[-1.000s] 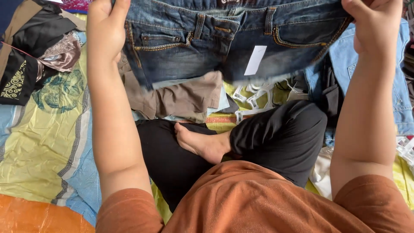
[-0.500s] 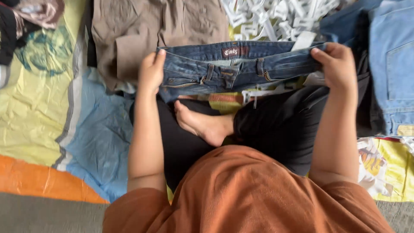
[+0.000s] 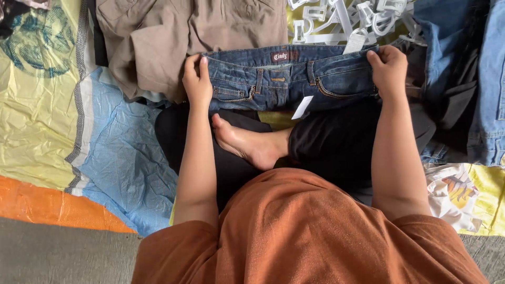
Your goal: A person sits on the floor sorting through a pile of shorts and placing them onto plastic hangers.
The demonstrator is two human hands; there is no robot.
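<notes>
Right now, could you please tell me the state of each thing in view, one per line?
Dark blue jeans: folded, waistband up, held flat at both ends.
Left hand: gripping the jeans' left edge.
Right hand: gripping the jeans' right edge.
White tag: hanging loose from the jeans.
Brown garment: spread out, creased.
White hangers: piled loosely.
Light blue denim: lying rumpled at the right.

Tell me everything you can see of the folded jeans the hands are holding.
The jeans are dark blue denim with tan stitching, folded into a flat band, waistband at the top edge. Belt loops, front pockets and a dark red patch at the waistband show. A white tag hangs below the fly. The left hand grips one end, the right hand the other. They lie over the sitter's black-trousered legs, by a brown garment and white hangers.
</notes>
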